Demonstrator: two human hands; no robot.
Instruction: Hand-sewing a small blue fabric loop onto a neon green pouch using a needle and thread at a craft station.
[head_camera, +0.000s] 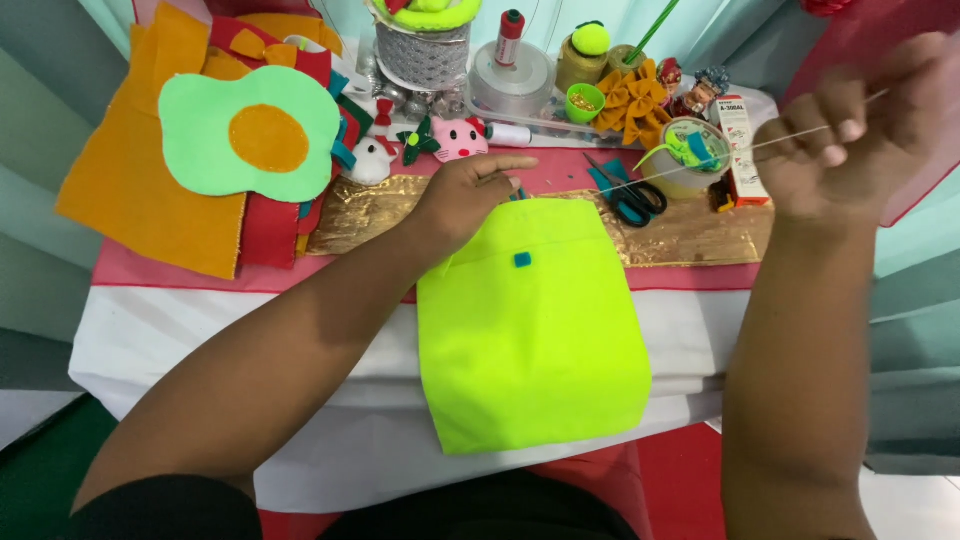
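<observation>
Neon felt piece (535, 330) under left hand (465, 195); needle hidden, right hand (850, 140).

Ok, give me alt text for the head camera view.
A person's left hand presses the top of a neon yellow felt piece on a craft table, while the right hand pulls a thread taut, above scissors.
</observation>
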